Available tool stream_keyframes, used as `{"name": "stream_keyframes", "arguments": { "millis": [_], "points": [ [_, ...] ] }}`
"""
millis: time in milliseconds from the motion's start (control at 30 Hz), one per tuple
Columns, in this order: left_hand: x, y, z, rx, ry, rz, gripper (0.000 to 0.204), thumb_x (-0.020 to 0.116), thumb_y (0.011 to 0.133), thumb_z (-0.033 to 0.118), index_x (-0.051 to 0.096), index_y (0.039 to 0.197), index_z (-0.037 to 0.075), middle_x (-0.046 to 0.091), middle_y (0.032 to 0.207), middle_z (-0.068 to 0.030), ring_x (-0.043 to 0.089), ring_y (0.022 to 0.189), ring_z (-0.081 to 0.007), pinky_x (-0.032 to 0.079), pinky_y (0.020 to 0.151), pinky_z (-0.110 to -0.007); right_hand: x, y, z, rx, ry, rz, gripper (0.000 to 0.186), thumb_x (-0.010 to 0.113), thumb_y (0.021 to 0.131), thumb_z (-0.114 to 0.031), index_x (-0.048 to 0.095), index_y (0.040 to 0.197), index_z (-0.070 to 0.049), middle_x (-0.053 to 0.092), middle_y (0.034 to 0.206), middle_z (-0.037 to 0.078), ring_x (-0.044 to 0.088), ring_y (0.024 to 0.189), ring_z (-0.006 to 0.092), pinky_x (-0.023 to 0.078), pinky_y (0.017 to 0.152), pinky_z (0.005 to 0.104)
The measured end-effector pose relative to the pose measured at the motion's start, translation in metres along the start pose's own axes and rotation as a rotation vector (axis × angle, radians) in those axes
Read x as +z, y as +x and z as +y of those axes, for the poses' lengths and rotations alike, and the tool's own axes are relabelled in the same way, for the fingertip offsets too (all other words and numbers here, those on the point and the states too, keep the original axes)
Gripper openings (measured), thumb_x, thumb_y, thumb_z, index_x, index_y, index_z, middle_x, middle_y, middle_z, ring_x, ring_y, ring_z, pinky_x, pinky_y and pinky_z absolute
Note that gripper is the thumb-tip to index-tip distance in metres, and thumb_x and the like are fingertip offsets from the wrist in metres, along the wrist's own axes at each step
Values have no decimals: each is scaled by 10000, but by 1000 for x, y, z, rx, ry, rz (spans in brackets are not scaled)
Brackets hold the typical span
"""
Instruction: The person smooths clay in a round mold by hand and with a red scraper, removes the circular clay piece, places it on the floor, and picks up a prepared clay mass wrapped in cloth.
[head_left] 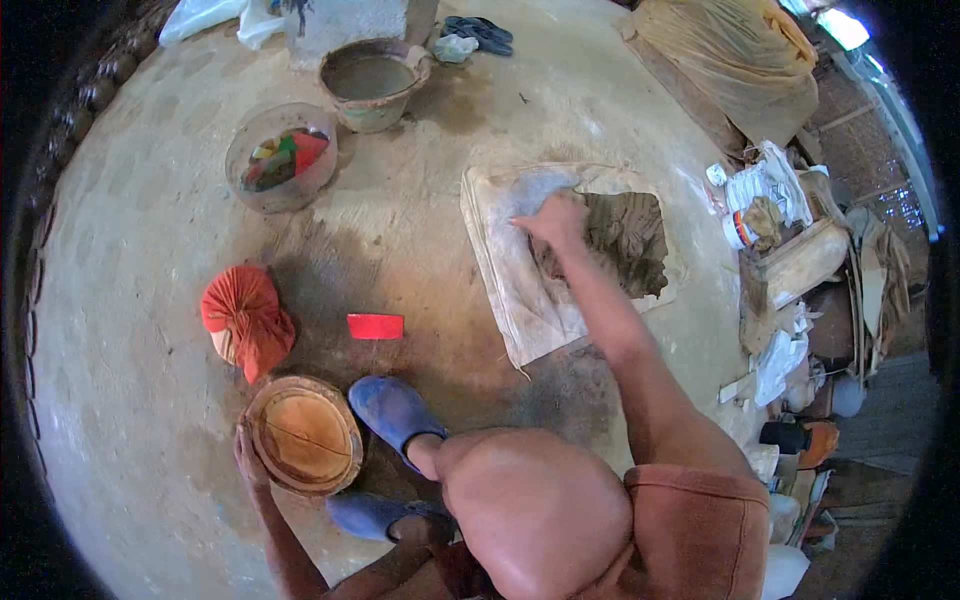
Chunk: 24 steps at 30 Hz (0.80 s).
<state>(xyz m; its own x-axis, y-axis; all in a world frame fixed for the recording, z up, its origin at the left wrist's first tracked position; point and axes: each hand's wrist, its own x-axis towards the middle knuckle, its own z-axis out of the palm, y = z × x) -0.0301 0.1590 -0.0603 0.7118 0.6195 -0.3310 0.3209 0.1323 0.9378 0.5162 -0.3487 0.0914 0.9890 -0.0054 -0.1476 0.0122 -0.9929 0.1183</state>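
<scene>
With its fingers stretched along the outer side, my left hand touches the left edge of a round, shallow brown mould. A dark line crosses the mould's inside. My right hand reaches over a folded white cloth dusted with pale powder. Its thumb sticks out to the left, apart from the other fingers, which are partly hidden, and I see nothing held. Beside that hand, a slab of grey-brown clay with a rough, ridged surface lies on the cloth. Left of the cloth, a flat red piece lies on the floor.
A red cloth bundle sits beyond the mould. Farther off are a translucent tub with coloured things inside and a basin of greyish liquid. Clutter and a white container line the right side. My blue shoes flank the mould's right.
</scene>
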Motion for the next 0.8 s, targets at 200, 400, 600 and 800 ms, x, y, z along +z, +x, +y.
{"name": "stream_keyframes", "arguments": {
  "millis": [200, 400, 600, 800],
  "points": [
    [3, 1, 17, -80, -147, -138, 551, 452, 1133, 393, 550, 1480, -24, 603, 1454, -152, 570, 1319, -245, 441, 1125, -395, 37, 5, 37, 40, -141, 68, 1093, 879, 644, -667, 546, 1392, 58, 591, 1404, 215, 523, 1312, 358, 446, 1105, 443],
    [-43, 11, 58, 54, 374, -123, 638, 497, 1108, 424, 447, 1565, -18, 445, 1622, -173, 387, 1509, -279, 281, 1247, -427, 52, 23, 32, 76, 76, 157, 706, 851, 706, -389, 628, 1244, 9, 673, 1243, 168, 587, 1204, 334, 452, 1063, 452],
    [-84, -15, 135, 198, 446, -94, 643, 510, 1100, 411, 410, 1598, 16, 423, 1652, -148, 350, 1542, -277, 247, 1257, -452, 62, 19, 32, 24, 111, 177, 374, 794, 736, -245, 734, 1052, -53, 768, 1014, 169, 728, 1019, 324, 538, 884, 439],
    [-85, -62, 228, 214, 498, 39, 684, 463, 1085, 562, 430, 1608, 123, 446, 1646, -91, 327, 1561, -241, 253, 1232, -527, 94, -3, 22, -103, -23, 422, 189, 745, 778, -189, 705, 938, -97, 727, 913, 123, 684, 925, 292, 481, 848, 436]
  ]
}}
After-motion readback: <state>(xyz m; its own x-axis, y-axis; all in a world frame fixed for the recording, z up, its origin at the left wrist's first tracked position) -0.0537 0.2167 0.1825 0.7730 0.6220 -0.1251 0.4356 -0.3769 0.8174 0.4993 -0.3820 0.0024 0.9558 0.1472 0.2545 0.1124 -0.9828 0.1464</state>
